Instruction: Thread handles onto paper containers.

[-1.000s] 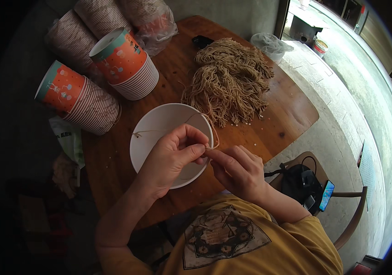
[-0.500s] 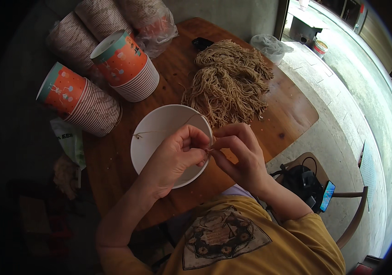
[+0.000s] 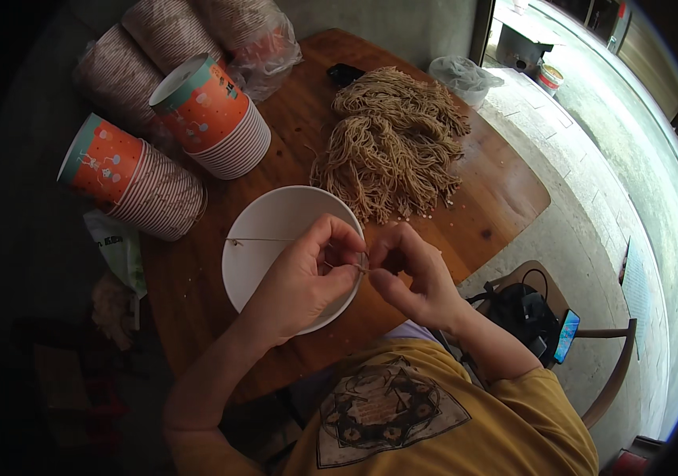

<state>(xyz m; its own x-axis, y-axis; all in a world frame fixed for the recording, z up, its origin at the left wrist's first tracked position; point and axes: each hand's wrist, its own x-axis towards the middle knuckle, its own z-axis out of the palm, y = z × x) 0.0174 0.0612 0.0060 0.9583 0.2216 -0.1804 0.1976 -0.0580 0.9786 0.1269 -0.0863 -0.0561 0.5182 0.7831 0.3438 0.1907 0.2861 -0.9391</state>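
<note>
A white paper tub (image 3: pixel 264 213) stands on the table with its open top facing me. A thin tan string (image 3: pixel 264 239) with a small knot near its left end lies across the tub's mouth and runs to my hands. My left hand (image 3: pixel 299 274), over the tub's right half, pinches the string between thumb and curled fingers. My right hand (image 3: pixel 418 278) is at the tub's right rim, fingers bent, with the string's small loop reaching its thumb and forefinger tips. Exactly how the fingertips grip it is hard to see.
A heap of tan strings (image 3: pixel 394 143) lies behind my hands on the wooden table (image 3: pixel 505 194). Stacks of orange tubs (image 3: pixel 210 119) stand at left, with bagged stacks (image 3: pixel 172 36) behind. A chair (image 3: pixel 612 373) holding a black bag (image 3: pixel 520 317) and a phone (image 3: pixel 566 336) is at right.
My right fingers have drawn slightly apart from my left hand, showing a short stretch of string between them. The string over the tub now runs straighter.
</note>
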